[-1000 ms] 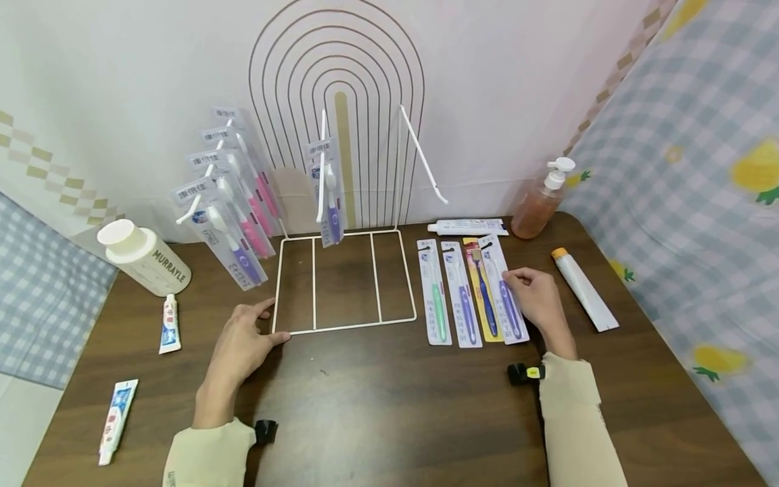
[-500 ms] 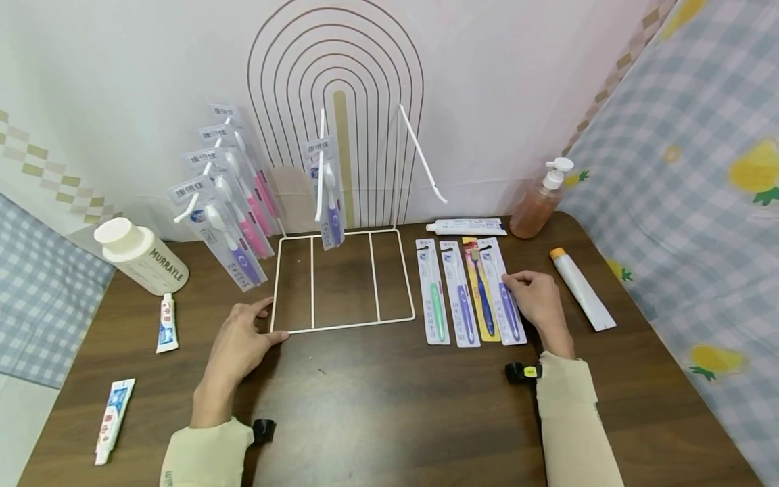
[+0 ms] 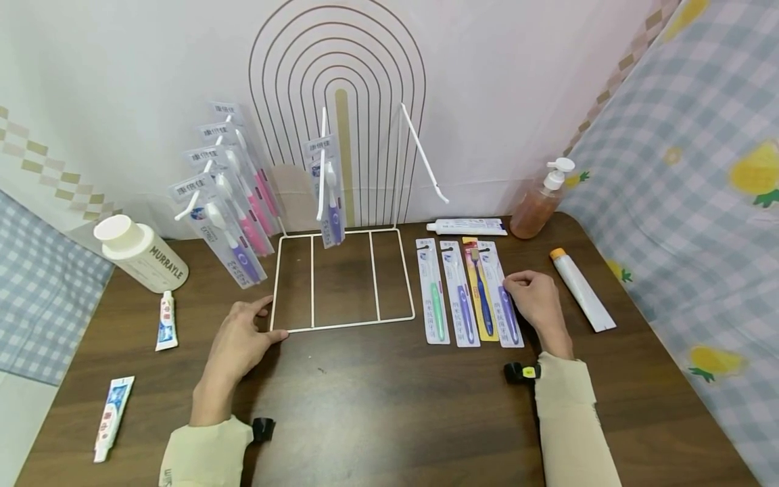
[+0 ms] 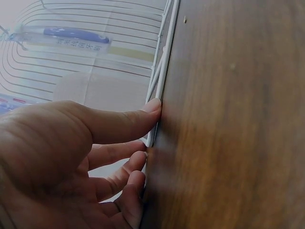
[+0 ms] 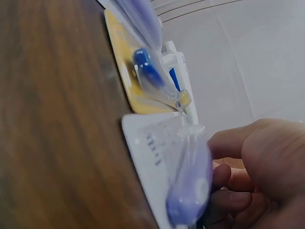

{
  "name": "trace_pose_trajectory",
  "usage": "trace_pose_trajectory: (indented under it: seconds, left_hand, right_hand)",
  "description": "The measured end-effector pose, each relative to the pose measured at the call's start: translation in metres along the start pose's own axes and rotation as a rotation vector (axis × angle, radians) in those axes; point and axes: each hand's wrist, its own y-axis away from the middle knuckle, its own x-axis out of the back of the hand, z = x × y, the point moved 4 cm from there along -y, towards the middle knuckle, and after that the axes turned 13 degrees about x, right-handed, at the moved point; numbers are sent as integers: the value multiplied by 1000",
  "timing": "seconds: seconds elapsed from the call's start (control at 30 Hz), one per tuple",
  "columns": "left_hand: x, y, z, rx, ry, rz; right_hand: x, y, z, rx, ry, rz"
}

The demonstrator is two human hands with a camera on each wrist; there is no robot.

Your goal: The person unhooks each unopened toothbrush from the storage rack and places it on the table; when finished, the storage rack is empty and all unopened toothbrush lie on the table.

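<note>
Bright, even light; wrist views blurred (head view edge-warped).

Showing white on the wire rack [image 3: 341,325], purple on the packaged toothbrush [image 3: 508,318], and dark brown woodgrain on the table [image 3: 389,406].

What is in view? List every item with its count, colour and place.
Wire display rack: one, white, table centre.
Hung toothbrush packs: four on the left hook, one on the middle hook; purple and pink.
Flat toothbrush packs: four, green, purple, blue, purple, right of rack.
Toothpaste tubes: two small at left, one white behind the flat packs, one orange-capped at right.
White bottle: one, left.
Pump bottle: one, amber, back right.
Table: dark wood.
Left hand: touches rack corner.
Right hand: pinches rightmost flat pack.
</note>
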Motion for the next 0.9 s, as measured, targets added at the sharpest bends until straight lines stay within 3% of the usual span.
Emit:
trace_pose_trajectory:
  seconds: [0.53, 0.73, 0.9]
  left_hand:
    - [2, -2, 0, -2, -6, 5]
    - [2, -1, 1, 6, 3, 4]
    - [-1, -2, -1, -6, 16, 17]
  right_hand:
    - [1, 2, -4, -4, -2, 33]
    - [2, 5, -27, 86, -43, 123]
    - [-12, 6, -64, 222, -221, 116]
